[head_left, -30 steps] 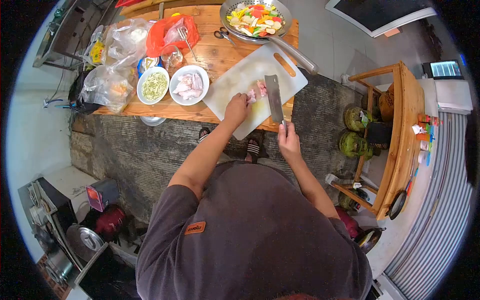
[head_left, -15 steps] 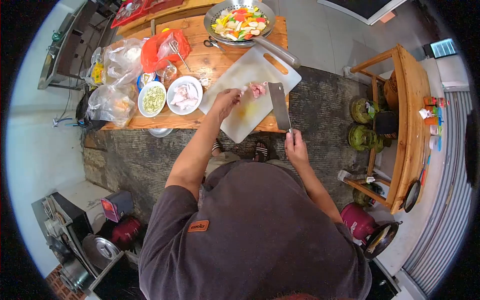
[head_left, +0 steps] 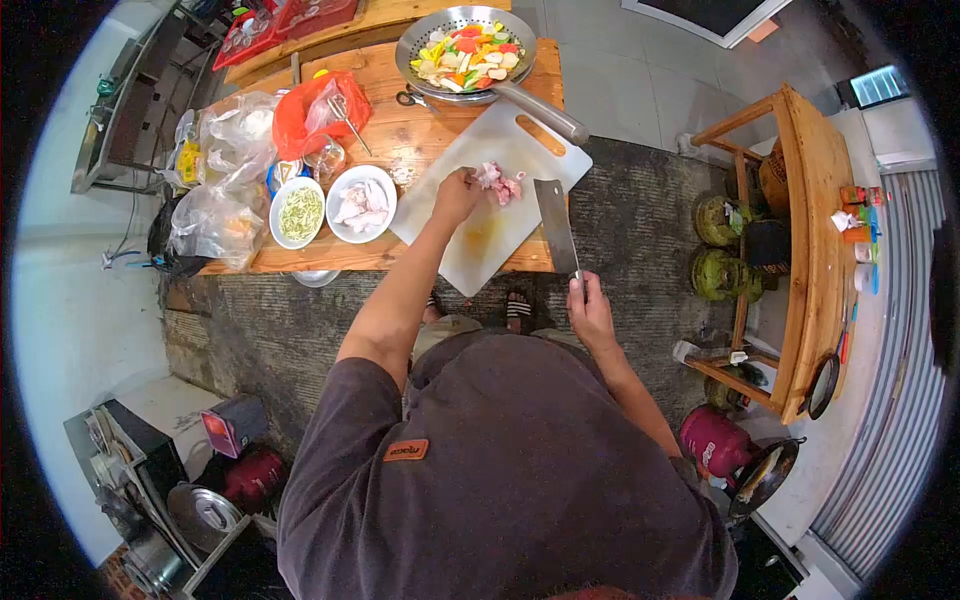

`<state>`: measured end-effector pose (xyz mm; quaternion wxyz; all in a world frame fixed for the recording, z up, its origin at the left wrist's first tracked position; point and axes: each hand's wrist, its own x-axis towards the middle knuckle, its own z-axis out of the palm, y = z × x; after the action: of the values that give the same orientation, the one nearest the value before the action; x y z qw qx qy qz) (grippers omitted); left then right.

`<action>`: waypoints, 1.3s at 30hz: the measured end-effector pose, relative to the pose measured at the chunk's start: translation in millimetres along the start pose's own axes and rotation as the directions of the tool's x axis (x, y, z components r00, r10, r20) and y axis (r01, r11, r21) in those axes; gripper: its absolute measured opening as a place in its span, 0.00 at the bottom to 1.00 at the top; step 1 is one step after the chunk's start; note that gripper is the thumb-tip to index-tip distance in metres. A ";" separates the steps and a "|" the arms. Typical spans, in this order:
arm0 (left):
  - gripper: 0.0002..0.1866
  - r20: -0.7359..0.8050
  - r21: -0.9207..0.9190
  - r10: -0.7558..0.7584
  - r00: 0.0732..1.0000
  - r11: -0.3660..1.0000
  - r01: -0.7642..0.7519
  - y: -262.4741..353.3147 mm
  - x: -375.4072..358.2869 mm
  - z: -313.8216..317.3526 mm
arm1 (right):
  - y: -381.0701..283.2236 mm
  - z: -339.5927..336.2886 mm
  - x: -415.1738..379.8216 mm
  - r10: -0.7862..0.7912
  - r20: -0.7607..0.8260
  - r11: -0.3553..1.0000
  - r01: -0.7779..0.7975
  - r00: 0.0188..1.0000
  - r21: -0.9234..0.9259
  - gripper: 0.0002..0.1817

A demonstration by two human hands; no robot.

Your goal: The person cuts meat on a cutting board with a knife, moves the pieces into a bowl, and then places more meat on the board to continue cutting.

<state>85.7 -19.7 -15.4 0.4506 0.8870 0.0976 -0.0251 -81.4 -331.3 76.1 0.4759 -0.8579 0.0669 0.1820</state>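
On the white cutting board (head_left: 528, 217) lie pieces of raw pink meat (head_left: 505, 187). The fingers of my left hand (head_left: 457, 196) are closed at the left end of the meat, pinching a pale piece of it. My right hand (head_left: 590, 308) is wrapped round the handle of a cleaver (head_left: 558, 228), whose wide blade is over the board's right edge, right of the meat and apart from it. A white bowl with pale raw meat (head_left: 361, 205) stands left of the board, beside a bowl of chopped green pieces (head_left: 300, 214).
Behind the board a perforated metal pan (head_left: 407, 50) holds cut vegetables, its handle reaching over the board's far corner. Plastic bags (head_left: 222, 222), a red bag (head_left: 298, 112) and scissors (head_left: 408, 98) lie on the wooden table (head_left: 390, 261). A wooden stand (head_left: 822, 200) is at the right.
The view has shifted slightly. The meat sits closer to my left hand and farther from the cleaver blade, with more pieces showing. My right hand still holds the cleaver.
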 end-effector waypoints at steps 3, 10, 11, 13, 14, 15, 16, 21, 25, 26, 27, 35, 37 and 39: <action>0.20 -0.044 -0.012 -0.036 0.998 0.999 0.036 -3.5 -9.7 1.7 | 1.4 1.5 -0.8 -0.018 0.003 1.000 0.018 1.000 0.006 0.23; 0.21 -0.008 -0.244 -0.078 0.997 0.967 0.074 -15.9 0.4 16.1 | 0.6 9.3 8.0 -0.017 0.045 0.999 0.019 0.999 -0.041 0.24; 0.21 -0.013 -0.245 -0.081 0.997 0.966 0.075 -18.1 -1.4 14.8 | 1.1 11.2 10.2 -0.046 0.029 0.996 0.048 0.998 -0.070 0.24; 0.20 -0.068 -0.154 -0.074 0.995 0.986 0.063 -3.6 -17.6 -1.7 | 0.5 13.7 12.8 -0.075 0.030 0.996 0.076 0.997 -0.054 0.24; 0.20 -0.074 -0.153 -0.078 0.994 0.986 0.066 -3.7 -25.6 -7.3 | 0.1 14.9 13.4 -0.099 0.026 0.994 0.100 0.995 -0.037 0.24; 0.19 -0.068 -0.170 -0.062 0.996 0.984 0.050 -9.0 -32.0 -12.1 | -1.0 15.4 14.3 -0.104 0.032 0.994 0.105 0.994 -0.037 0.24; 0.18 -0.063 -0.187 -0.048 0.997 0.982 0.035 -14.4 -38.6 -16.5 | -2.3 16.1 15.5 -0.090 0.054 0.994 0.093 0.994 -0.051 0.24; 0.18 -0.013 -0.258 -0.085 0.996 0.963 0.078 -24.2 -86.2 -46.9 | -25.1 21.2 17.4 -0.068 0.168 0.992 0.085 0.983 -0.096 0.23; 0.18 -0.073 -0.191 -0.011 0.997 0.982 -0.003 -14.0 -114.0 -80.8 | -36.9 29.8 22.5 -0.140 0.198 0.974 0.170 0.970 -0.147 0.23; 0.18 -0.076 -0.187 -0.012 0.997 0.982 -0.002 -13.0 -115.6 -91.0 | -42.2 30.7 22.4 -0.167 0.196 0.967 0.199 0.966 -0.160 0.23; 0.18 -0.112 -0.104 0.002 0.994 0.994 -0.014 -13.8 -116.2 -103.6 | -41.8 33.5 24.9 -0.169 0.195 0.967 0.201 0.966 -0.156 0.23; 0.15 -0.319 0.193 0.108 0.942 0.980 -0.047 -46.7 -85.0 -184.8 | -30.1 46.4 26.5 -0.244 0.141 0.959 0.260 0.959 -0.109 0.20; 0.15 -0.212 0.473 0.254 0.944 0.872 -0.128 -58.6 -63.7 -196.1 | -30.2 50.7 22.1 -0.210 0.140 0.964 0.229 0.968 -0.137 0.23; 0.18 -0.178 0.555 0.275 0.945 0.821 -0.134 -67.7 -46.1 -193.5 | -35.9 54.2 18.7 -0.183 0.150 0.964 0.207 0.972 -0.167 0.26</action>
<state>18.9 167.9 51.6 0.1690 0.9784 0.0462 0.1095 -67.3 -265.3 71.4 0.4147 -0.8860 -0.0668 0.1962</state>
